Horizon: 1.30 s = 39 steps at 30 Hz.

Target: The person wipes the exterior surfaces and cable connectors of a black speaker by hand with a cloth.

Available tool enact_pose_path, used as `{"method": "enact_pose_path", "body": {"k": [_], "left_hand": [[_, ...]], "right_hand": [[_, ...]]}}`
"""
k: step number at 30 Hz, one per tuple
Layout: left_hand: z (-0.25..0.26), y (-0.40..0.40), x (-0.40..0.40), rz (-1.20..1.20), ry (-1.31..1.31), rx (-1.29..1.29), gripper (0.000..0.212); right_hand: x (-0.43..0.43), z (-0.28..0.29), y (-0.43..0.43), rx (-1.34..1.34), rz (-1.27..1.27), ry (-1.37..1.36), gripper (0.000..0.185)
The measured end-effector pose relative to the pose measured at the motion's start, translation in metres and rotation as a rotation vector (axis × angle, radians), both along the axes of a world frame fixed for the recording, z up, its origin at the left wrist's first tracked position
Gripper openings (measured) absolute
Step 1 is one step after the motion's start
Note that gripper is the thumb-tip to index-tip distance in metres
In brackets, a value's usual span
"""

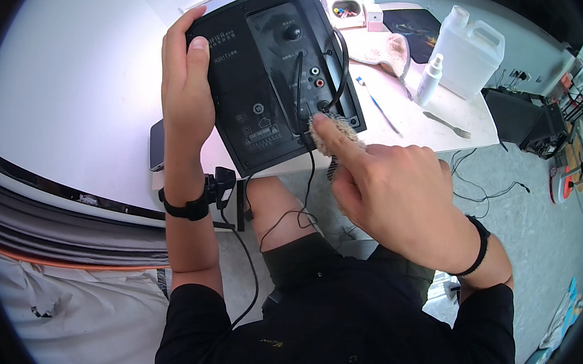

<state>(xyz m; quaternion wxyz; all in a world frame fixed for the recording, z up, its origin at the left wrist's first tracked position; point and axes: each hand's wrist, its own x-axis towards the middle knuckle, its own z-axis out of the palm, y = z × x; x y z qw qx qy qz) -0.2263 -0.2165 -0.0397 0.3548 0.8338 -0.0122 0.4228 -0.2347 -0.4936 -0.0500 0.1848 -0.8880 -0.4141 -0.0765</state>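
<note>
A black Edifier speaker unit (226,92) is held tilted above the desk, its printed back panel towards me. My left hand (189,84) grips its left edge, thumb on the panel. The panel carries a round knob (293,32), a white and a red RCA jack (319,83), and a thick black cable (343,65) looping at its right side. With my right hand (394,185) I hold a beige fuzzy cloth (344,132). The index finger presses the cloth against the panel's lower right corner, beside a thin cable (299,87). The cloth hides part of that corner.
On the white desk (414,125) lie a toothbrush (379,107), a fork (447,125) and a pink cloth (384,53). A spray bottle (429,80) and a translucent jug (468,55) stand behind. Loose cables (480,197) trail over the floor; a wire (304,214) hangs by my leg.
</note>
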Motion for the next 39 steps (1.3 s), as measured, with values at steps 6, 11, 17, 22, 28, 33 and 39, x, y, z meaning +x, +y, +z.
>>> {"method": "enact_pose_path", "body": {"k": [6,11,17,22,28,33,39], "left_hand": [[0.002,0.001,0.003,-0.020,0.007,-0.067,0.042],[0.003,0.000,0.002,-0.086,0.008,-0.164,0.041],[0.003,0.002,0.002,-0.031,0.012,-0.070,0.042],[0.001,0.001,0.000,-0.037,-0.008,-0.050,0.042],[0.001,-0.001,-0.002,-0.018,-0.008,-0.007,0.042],[-0.001,-0.003,-0.005,-0.021,0.000,-0.007,0.043],[-0.005,-0.005,-0.009,-0.010,-0.017,0.056,0.043]], "right_hand": [[0.008,-0.015,0.007,0.177,0.038,0.049,0.058],[0.009,-0.006,0.024,0.489,0.068,-0.018,0.053],[0.008,-0.009,0.022,0.147,0.037,-0.082,0.057],[0.012,-0.004,0.013,0.066,0.069,-0.042,0.064],[0.009,-0.004,0.004,-0.048,0.112,-0.109,0.067],[0.017,0.002,-0.001,-0.110,0.159,-0.187,0.064],[0.024,0.001,-0.009,-0.046,0.276,-0.055,0.061]]}}
